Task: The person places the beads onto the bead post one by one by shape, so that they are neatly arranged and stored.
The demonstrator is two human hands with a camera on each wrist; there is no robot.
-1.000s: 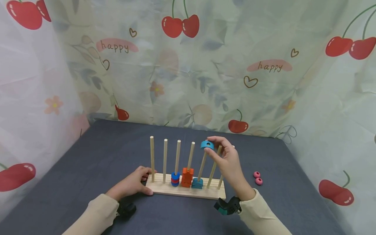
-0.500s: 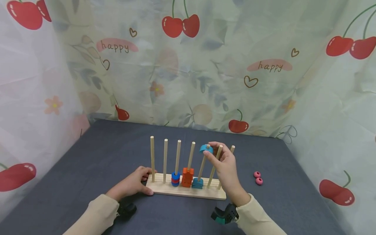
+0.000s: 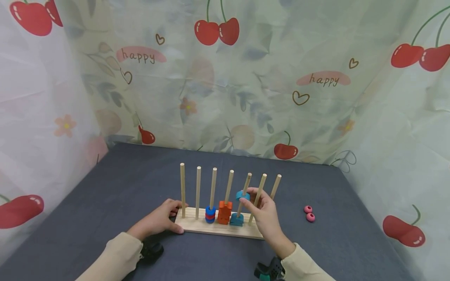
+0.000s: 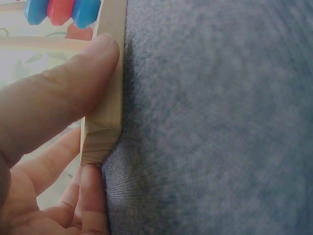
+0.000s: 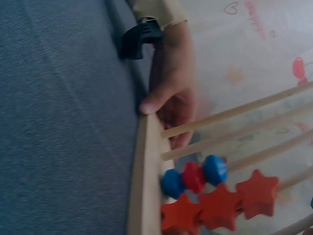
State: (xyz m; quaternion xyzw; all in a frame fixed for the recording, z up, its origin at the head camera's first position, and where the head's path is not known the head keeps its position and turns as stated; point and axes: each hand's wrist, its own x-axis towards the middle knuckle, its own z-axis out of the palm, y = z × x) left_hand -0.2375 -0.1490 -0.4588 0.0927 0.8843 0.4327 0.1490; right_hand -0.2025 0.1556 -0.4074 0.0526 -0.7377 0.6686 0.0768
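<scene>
A wooden peg rack [image 3: 221, 232] with a row of upright pegs stands on the dark cloth. My left hand [image 3: 158, 218] grips the rack's left end; the left wrist view shows the thumb [image 4: 93, 66] along the base's front edge. My right hand [image 3: 267, 220] pinches a light-blue, half-round bead [image 3: 242, 196], threaded about midway down the fifth peg from the left. Below it, a blue piece [image 3: 236, 220] sits at the foot of that peg. Orange star beads [image 5: 220, 205] fill the bottom of the fourth peg. The third carries blue and red beads [image 3: 210, 214].
Two pink beads [image 3: 310, 217] lie on the cloth right of the rack. The first two pegs and the last two pegs [image 3: 276, 186] stand beside the loaded ones. A printed curtain [image 3: 225, 89] encloses the table's back and sides.
My right hand has moved the light-blue bead from above the fifth peg's tip onto the peg and down to about its middle. The left hand keeps its place on the rack.
</scene>
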